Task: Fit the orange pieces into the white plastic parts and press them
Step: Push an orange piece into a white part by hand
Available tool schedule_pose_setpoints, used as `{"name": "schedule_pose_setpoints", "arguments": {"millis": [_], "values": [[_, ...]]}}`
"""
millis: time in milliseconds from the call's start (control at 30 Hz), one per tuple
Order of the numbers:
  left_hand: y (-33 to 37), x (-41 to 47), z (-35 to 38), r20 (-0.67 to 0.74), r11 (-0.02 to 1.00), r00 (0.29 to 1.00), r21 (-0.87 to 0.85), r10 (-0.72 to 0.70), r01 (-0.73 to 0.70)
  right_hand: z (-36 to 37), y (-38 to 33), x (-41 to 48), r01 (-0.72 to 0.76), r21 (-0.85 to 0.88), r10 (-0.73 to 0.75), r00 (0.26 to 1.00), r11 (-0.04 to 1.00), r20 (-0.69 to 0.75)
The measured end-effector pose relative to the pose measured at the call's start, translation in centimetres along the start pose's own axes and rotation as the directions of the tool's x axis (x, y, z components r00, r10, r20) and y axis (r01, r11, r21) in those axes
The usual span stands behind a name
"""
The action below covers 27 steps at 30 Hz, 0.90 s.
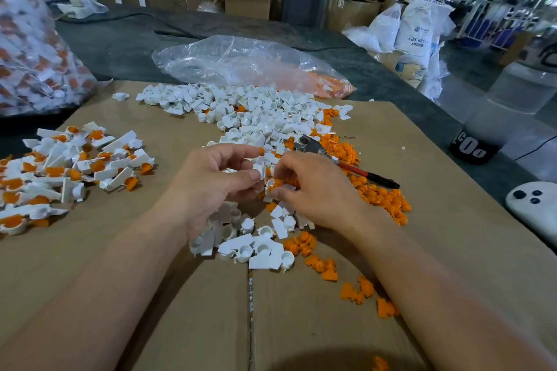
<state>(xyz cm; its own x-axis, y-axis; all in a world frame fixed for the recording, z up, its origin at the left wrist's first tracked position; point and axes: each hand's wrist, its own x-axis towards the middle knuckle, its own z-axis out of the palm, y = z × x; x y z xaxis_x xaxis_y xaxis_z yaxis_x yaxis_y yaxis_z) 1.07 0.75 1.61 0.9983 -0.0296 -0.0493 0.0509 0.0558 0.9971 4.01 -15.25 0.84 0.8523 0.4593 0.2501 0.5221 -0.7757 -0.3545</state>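
Observation:
My left hand [211,187] pinches a white plastic part [259,169] between thumb and fingers, just above the cardboard. My right hand [313,190] meets it, its fingertips curled round an orange piece [275,183] seated in a white part. Loose white parts [256,117] lie heaped beyond my hands and below them [256,247]. Orange pieces [382,196] spread along the right and near my right forearm [355,292]. Fitted white-and-orange parts [69,169] are piled at the left.
Flat cardboard [180,295] covers the dark table. Pliers with a red handle [340,161] lie beyond my right hand. There is a clear bag [241,63] at the back, a full bag [33,48] far left, and a white device [533,208] at the right edge.

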Motion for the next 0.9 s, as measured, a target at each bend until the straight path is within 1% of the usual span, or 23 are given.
{"name": "schedule_pose_setpoints", "arguments": {"millis": [133,267,400,467,600,767,900], "values": [[0.0,0.0,0.0,0.025,0.998,1.0,-0.068,-0.013,0.015,-0.2,0.0,-0.2,-0.021,0.134,0.025,0.999,0.991,-0.025],[-0.1,0.2,0.0,0.029,0.991,0.999,-0.128,-0.03,0.033,-0.6,0.0,-0.5,0.0,0.252,0.031,0.993,0.968,-0.117],[-0.2,0.2,0.1,0.047,0.99,0.998,-0.139,-0.03,0.036,-0.9,-0.2,-0.6,-0.027,0.383,0.087,0.986,0.923,-0.141],[-0.2,0.2,0.1,0.055,0.99,0.998,-0.141,-0.024,0.031,-1.0,-0.2,-0.7,-0.022,0.396,0.083,0.987,0.918,-0.14],[-0.1,0.1,0.1,0.057,0.991,0.998,-0.136,-0.002,0.01,-1.3,-0.2,-1.0,0.046,0.468,0.043,0.983,0.883,-0.177],[-0.2,0.0,0.1,0.034,0.996,0.997,-0.068,0.064,-0.062,-1.3,-0.6,-1.0,0.035,0.509,0.008,0.997,0.86,-0.083],[-0.3,-0.1,0.3,0.028,0.996,0.996,0.005,0.089,-0.089,-1.1,-0.9,-1.2,0.07,0.526,-0.024,0.995,0.848,-0.093]]}}
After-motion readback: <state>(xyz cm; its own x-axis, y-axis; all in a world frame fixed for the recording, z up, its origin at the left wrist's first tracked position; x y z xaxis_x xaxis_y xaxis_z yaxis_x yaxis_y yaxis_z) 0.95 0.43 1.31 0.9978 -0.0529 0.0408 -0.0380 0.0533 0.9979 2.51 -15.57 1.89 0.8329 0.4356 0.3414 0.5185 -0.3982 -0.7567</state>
